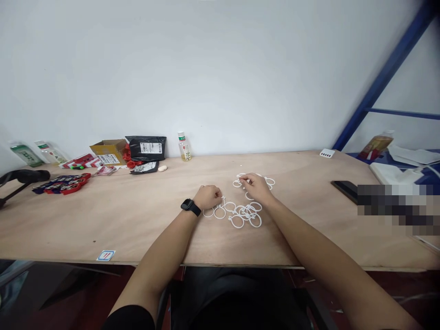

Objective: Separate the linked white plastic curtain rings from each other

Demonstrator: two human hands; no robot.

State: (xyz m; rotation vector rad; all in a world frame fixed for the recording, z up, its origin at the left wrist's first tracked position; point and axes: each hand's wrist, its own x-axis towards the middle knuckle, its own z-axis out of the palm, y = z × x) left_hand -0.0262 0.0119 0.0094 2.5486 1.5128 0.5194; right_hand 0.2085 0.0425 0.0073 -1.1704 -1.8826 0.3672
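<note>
A pile of white plastic rings (pixel 244 213) lies on the plywood table (pixel 137 220) in front of me, some linked in a chain. My left hand (pixel 209 197), with a black watch on the wrist, is curled shut and pinches the left end of the ring chain. My right hand (pixel 256 187) rests over a second loose cluster of rings (pixel 270 182) farther back, its fingers pinched on one of them.
At the back left are a cardboard box (pixel 109 151), a black parcel bag (pixel 147 148), a small bottle (pixel 184 147), red packets (pixel 65 183) and two more bottles (pixel 25 154). A black phone (pixel 345 188) lies at the right, a blue metal frame (pixel 385 73) behind it.
</note>
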